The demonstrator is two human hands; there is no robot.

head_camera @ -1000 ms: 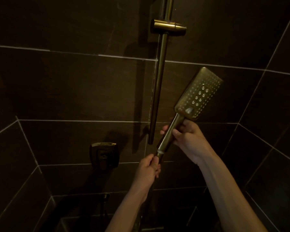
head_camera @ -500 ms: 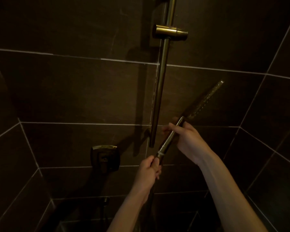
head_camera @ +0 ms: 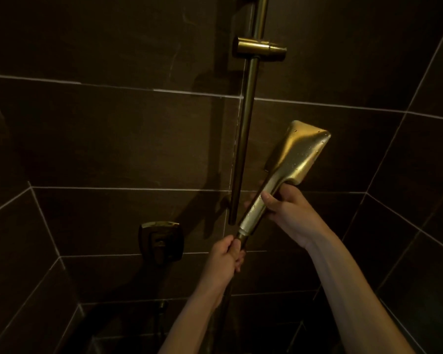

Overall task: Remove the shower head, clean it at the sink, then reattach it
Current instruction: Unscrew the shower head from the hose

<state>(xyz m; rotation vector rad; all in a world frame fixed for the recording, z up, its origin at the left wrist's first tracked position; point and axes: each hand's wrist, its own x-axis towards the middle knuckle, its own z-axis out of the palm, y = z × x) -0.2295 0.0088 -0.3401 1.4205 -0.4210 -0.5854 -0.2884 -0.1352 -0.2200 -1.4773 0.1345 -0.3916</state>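
**Shower head mid-twist, coming off the hose**

So the flat rectangular brass-coloured shower head (head_camera: 296,159) has rolled over compared with a second ago: back then the nozzle face was toward the camera, half a second ago it was edge-on, and now you see its smooth wet back. The right hand (head_camera: 290,210) is wrapped round the handle just below the head, and the left hand (head_camera: 226,254) is clenched on the hose connector (head_camera: 239,235) at the handle's bottom end. My read is that the head is being unscrewed from the hose, so we're on the removal step, nothing cleaned yet.

Count: one shower head, two hands, one brass vertical slide rail (head_camera: 248,123) with one empty holder bracket (head_camera: 260,49), and one square wall valve (head_camera: 161,241) on the dark tiles.
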